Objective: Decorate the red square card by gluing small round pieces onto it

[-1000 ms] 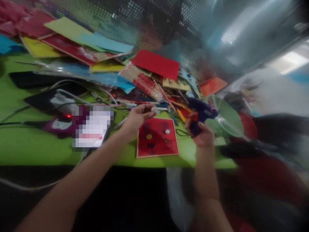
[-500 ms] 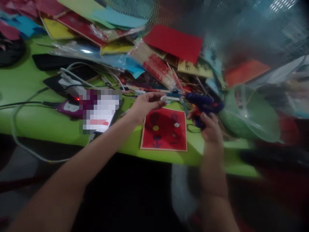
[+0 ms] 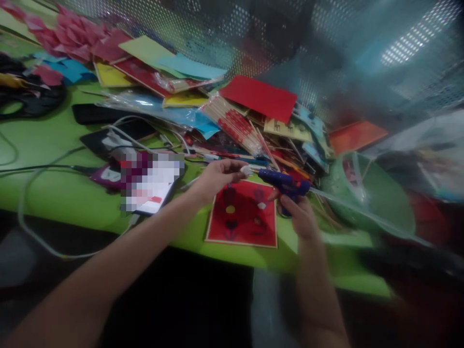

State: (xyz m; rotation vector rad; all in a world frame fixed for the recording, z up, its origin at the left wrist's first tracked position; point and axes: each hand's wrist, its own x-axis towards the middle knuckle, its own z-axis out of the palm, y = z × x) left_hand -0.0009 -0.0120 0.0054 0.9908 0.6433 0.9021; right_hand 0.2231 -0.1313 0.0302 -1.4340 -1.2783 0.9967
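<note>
My left hand (image 3: 221, 178) pinches a small white piece (image 3: 246, 170) between thumb and fingertips; its exact kind is too small to make out. My right hand (image 3: 299, 210) is wrapped round the handle of a blue glue gun (image 3: 281, 180), a pale glue stick (image 3: 339, 205) jutting from its back. The gun's nozzle points left, at or very close to the white piece. Below both hands lies a red square card (image 3: 242, 232) with a light border, dark flower-like drawings, and one yellow and one white spot.
A phone with a lit screen (image 3: 154, 186) and a purple power strip (image 3: 108, 178) with cables lie left. Behind are bundled sticks (image 3: 232, 123), a red sheet (image 3: 259, 96) and other coloured papers. A green basin (image 3: 377, 198) stands right, black scissors (image 3: 36, 101) far left.
My right hand has brought the glue gun leftward and turned it so its nozzle meets or nearly meets the white piece. The whole view has shifted, and things appear lower.
</note>
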